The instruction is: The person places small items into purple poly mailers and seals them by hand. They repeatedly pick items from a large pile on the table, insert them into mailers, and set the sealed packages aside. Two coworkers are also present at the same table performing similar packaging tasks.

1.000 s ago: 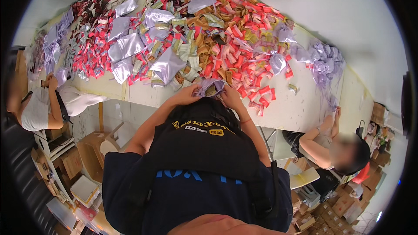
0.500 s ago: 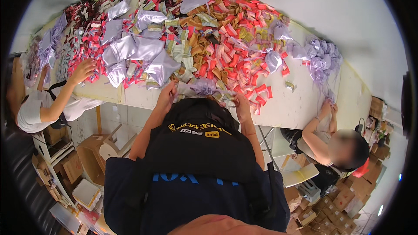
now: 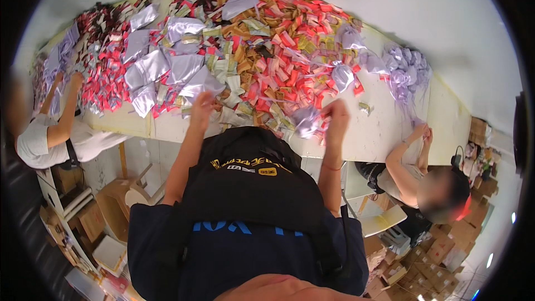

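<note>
My right hand (image 3: pixel 336 116) is closed at the near edge of the table, its fingers pinched at the gathered neck of a small lavender satin drawstring pouch (image 3: pixel 306 121). The pouch looks filled and hangs just left of my fingers. My left hand (image 3: pixel 203 107) is raised in front of the flat lavender pouches (image 3: pixel 202 85); motion smears its fingers, and nothing shows clearly in it. Between and beyond my hands spreads a heap of small sealed packets (image 3: pixel 281 69), in red-pink, brown and pale green.
Tied lavender pouches (image 3: pixel 408 72) are piled on the white table (image 3: pixel 384 128) at the right. A co-worker (image 3: pixel 415 181) sits there with hands together; another co-worker (image 3: pixel 47 139) reaches into packets at the left. Cardboard boxes (image 3: pixel 440 248) and a stool (image 3: pixel 384 222) stand below.
My hands have moved apart and up from the pouch's neck. The pouch has shifted right with my right hand, and my left hand has come away. The left co-worker's hand has drawn back left.
</note>
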